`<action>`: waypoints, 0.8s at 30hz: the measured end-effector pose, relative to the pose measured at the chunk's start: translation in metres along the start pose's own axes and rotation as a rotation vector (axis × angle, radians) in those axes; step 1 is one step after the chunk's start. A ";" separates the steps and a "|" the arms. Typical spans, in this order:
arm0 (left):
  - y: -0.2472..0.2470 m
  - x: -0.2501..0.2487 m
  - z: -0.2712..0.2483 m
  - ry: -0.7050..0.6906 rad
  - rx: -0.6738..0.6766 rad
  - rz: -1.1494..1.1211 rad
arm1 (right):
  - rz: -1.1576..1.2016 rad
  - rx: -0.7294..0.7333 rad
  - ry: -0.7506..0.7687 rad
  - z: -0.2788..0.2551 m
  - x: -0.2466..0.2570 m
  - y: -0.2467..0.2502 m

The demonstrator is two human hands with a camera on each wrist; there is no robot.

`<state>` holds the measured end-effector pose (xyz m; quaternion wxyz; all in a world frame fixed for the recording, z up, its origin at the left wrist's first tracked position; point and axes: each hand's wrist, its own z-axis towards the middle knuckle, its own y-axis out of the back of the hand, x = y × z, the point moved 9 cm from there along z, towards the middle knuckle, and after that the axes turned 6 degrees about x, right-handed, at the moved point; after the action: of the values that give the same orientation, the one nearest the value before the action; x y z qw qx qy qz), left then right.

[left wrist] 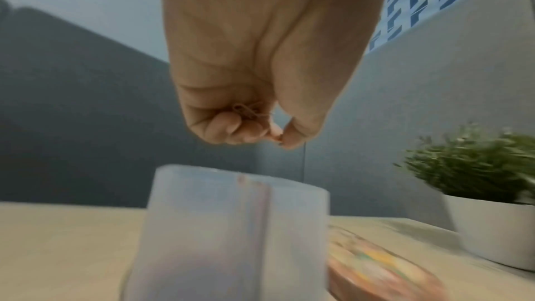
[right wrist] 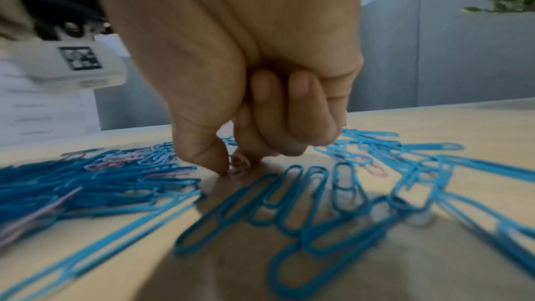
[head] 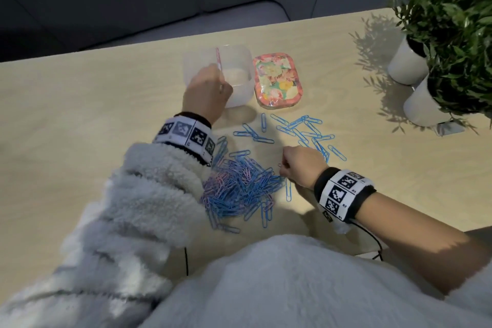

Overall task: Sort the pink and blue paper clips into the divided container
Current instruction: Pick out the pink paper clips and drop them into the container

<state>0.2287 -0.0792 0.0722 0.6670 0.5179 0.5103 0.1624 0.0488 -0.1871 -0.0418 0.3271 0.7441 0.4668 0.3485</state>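
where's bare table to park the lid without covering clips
Bare wood lies left of the container, and between the lid and the pots. Crowded: the pile by the left sleeve, and the scattered blue clips before the lid, where the right hand pinches a pink clip.

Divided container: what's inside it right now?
The head view shows a pink divider across the translucent container; the right compartment looks bare. The left hand, holding pink paper clips, covers most of the left compartment, so its contents cannot be seen.
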 end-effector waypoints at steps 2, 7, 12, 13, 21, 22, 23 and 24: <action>0.023 0.014 0.023 0.088 -0.059 0.015 | -0.059 -0.006 0.025 0.000 0.005 0.000; 0.012 0.037 0.056 0.181 0.118 0.136 | 0.038 0.044 0.079 0.004 0.012 0.012; 0.006 0.048 0.049 0.167 0.140 0.012 | 0.406 0.022 0.191 0.032 0.042 0.083; 0.012 0.050 0.043 0.158 0.097 -0.057 | 0.446 0.006 0.229 0.038 0.055 0.101; 0.013 0.084 -0.050 0.132 0.018 -0.076 | 0.529 -0.239 0.336 0.099 0.143 0.180; 0.001 0.093 -0.061 0.168 0.081 -0.080 | 0.484 -0.235 0.328 0.105 0.149 0.176; -0.011 0.100 -0.070 0.196 0.143 -0.089 | 0.448 -0.211 0.318 0.110 0.154 0.170; -0.022 0.106 -0.077 0.220 0.193 -0.092 | 0.406 -0.173 0.310 0.116 0.157 0.163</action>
<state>0.2013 0.0314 0.0036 0.5607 0.5348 0.6170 0.1375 0.2705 -0.1178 0.0609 0.2373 0.7294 0.3209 0.5556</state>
